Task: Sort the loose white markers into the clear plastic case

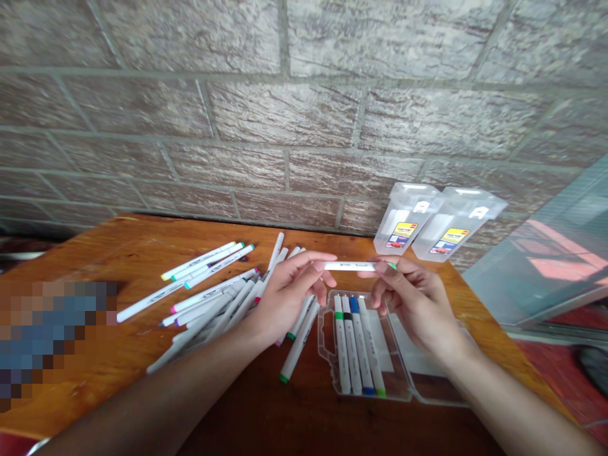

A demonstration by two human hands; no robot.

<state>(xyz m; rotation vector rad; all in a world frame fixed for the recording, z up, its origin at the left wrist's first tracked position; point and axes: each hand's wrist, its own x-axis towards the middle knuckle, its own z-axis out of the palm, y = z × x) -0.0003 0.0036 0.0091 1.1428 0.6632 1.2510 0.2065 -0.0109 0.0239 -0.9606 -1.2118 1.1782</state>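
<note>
A white marker pen (350, 266) with a green tip at its right end is held level between both hands, above the table. My left hand (298, 278) pinches its left end, and my right hand (407, 290) pinches the green end. Below them lies an open clear plastic case (327, 354). Several markers (360, 345) lie side by side in its left half, with green, black and blue bands or ends. The right half is partly hidden behind my right forearm. Many loose white markers (213, 304) with coloured ends are heaped left of my left hand.
Two clear plastic containers (398, 218) with yellow and blue labels stand at the back right of the wooden table (128, 253). A brick wall (294, 114) rises right behind the table. One loose green-ended marker (297, 345) lies just left of the case. Blurred blocks cover the left edge.
</note>
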